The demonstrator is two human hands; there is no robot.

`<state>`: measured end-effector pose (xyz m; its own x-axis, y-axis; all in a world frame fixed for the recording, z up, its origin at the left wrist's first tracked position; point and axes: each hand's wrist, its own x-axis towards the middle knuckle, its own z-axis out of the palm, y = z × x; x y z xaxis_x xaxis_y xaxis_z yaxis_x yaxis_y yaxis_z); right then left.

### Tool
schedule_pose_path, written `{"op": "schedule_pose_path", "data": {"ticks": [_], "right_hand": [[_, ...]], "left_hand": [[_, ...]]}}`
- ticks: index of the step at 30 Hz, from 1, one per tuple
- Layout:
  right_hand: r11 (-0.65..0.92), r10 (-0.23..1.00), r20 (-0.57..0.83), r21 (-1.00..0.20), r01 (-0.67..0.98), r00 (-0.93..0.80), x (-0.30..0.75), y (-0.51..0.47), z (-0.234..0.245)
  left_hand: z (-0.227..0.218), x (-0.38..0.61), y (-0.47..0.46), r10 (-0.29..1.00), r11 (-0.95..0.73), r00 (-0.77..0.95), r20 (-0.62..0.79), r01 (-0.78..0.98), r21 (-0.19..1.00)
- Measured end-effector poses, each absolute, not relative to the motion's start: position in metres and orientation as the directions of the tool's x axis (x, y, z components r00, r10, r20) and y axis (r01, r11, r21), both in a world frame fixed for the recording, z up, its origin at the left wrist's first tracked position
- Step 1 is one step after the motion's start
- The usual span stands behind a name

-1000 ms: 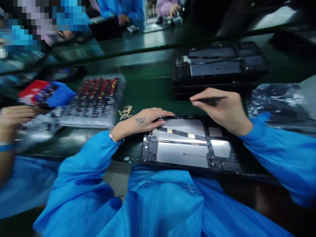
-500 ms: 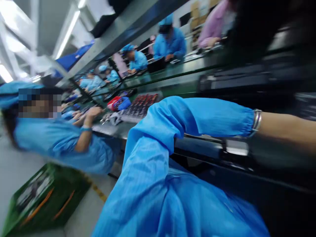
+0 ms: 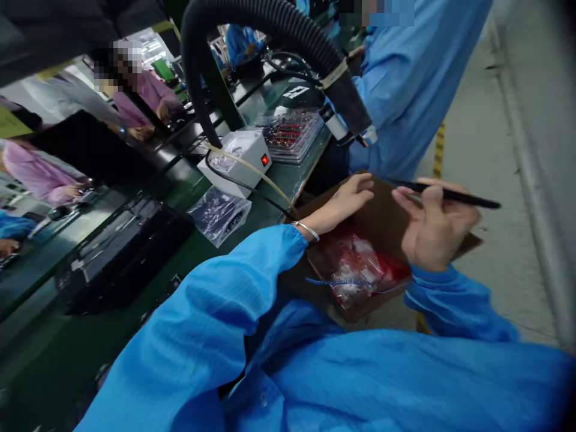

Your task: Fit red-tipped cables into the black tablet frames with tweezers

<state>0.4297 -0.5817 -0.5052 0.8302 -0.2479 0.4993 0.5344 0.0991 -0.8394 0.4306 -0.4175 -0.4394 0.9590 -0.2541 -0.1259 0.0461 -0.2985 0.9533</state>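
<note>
My left hand [image 3: 344,204] reaches over an open cardboard box [image 3: 384,207], its fingers loosely bent and apart, with nothing visible in them. To its right, my right hand [image 3: 436,231] is closed around slim black tweezers [image 3: 468,198], whose narrow end points left toward my left hand. Below both hands, clear plastic bags with red contents [image 3: 360,261] lie in the box. A blue coiled cord [image 3: 337,281] runs across in front of them.
A black ribbed hose [image 3: 270,15] arches over the bench from a white unit [image 3: 252,153] with a lit red switch. Nearby are clear trays [image 3: 292,135] of parts and a bagged item [image 3: 220,213]. A co-worker's blue sleeve [image 3: 405,84] is close behind the box.
The view has swung from the left along the bench to the right. Both hands now show; before, only my left forearm showed, stretched rightward. The box and tweezers have come into view.
</note>
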Motion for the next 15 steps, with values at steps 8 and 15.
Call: {"op": "schedule_pose_path", "data": {"ticks": [8,15], "right_hand": [[0.51,0.02,0.411,-0.788,0.345,0.911,0.486,-0.518,-0.517],[0.538,-0.066,0.344,-0.779,0.323,0.937,0.495,-0.518,-0.514]], "left_hand": [[-0.384,0.365,-0.397,-0.146,0.105,0.976,-0.164,0.18,0.978],[-0.345,0.218,-0.305,-0.028,-0.334,0.999,-0.029,0.018,0.942]]}}
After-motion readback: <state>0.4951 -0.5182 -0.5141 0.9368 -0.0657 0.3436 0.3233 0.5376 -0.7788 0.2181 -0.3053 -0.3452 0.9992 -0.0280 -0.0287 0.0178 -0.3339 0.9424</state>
